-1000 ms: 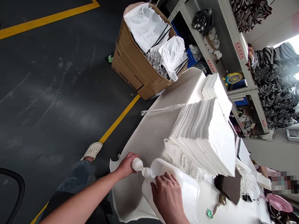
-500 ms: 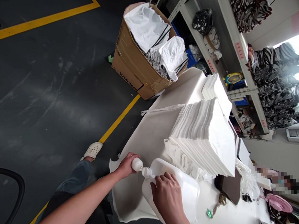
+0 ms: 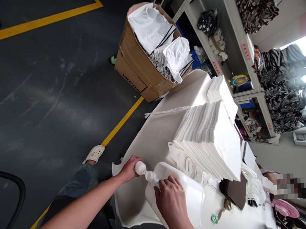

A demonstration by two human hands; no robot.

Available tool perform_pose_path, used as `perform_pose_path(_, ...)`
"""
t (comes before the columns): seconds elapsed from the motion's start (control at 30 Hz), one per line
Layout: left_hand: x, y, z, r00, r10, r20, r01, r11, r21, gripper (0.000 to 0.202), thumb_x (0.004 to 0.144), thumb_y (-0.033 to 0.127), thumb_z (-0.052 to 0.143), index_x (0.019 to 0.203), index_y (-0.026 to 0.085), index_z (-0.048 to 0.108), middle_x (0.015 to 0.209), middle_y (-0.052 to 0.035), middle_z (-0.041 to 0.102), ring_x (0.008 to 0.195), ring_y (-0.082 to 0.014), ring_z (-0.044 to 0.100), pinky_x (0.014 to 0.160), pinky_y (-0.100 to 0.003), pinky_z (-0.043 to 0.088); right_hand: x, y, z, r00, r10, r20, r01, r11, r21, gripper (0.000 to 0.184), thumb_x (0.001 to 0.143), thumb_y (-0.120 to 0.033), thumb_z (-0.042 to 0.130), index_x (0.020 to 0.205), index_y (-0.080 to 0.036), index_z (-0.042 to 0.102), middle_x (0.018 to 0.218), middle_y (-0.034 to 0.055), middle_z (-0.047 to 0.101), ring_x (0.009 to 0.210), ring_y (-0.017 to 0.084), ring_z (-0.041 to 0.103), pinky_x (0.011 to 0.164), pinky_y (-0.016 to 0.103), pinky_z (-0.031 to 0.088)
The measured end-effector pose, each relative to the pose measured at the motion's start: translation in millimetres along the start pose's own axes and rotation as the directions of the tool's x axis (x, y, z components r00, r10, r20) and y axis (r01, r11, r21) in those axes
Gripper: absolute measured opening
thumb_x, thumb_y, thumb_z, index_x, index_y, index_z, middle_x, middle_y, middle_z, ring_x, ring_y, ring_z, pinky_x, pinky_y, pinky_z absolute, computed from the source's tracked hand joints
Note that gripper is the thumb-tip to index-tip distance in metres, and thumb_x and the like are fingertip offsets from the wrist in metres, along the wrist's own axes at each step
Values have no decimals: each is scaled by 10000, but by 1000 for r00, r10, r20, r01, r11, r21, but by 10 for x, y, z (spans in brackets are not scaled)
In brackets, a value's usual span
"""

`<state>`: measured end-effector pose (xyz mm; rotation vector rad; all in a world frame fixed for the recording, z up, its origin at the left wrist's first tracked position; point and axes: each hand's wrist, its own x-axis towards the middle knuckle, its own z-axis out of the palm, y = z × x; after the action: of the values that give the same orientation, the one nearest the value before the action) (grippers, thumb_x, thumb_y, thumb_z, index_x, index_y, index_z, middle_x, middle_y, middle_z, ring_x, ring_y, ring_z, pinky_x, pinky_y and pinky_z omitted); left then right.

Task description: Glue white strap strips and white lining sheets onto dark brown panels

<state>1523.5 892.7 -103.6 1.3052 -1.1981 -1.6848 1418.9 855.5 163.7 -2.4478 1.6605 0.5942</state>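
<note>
- Currently, a small white plastic bottle (image 3: 140,168) is held neck-first towards the pale neck (image 3: 151,176) of a large, translucent white plastic jug (image 3: 193,192), beside the near edge of a long white cloth-covered table (image 3: 161,136).
- Left hand (image 3: 130,169): the fingers are wrapped around the bottle's body, and its narrow neck is left exposed.
- Right hand (image 3: 172,198): the fingers are bent over the jug just behind its neck, and the jug is held there; whatever grip lies beneath them is hidden.
- Done: the two necks are brought together and aligned; whether they touch cannot be told.
- Left: neither container is released or parted from the other. No stream or liquid level is shown, so the stage of any transfer cannot be read; a midway stage is judged likely.
- Edges: the jug is placed close to the table's corner, and movement towards the table's middle is limited by tangled white fabric strips (image 3: 185,164) and a tall block of folded white cloth (image 3: 220,139).
- Room: the widest space is offered on the bottle's side, over the dark grey floor (image 3: 49,82); farther along the table, a brown cardboard box (image 3: 130,62) is seen beyond its end.
</note>
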Motion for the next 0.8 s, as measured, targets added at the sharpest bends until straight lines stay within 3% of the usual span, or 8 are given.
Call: perform_pose_path(0.8,5,-6,3,1000,-1,-1,1,1000,-20,569,770,331,829,1275,210,598,1315,-96,555,1163,-286,565,1019,-527,495,-8,4,-11,1000,8,6,-8,1000,7,222,809,-113,725,642,-206,611,620,21,635,712,219,555,708,362,318)
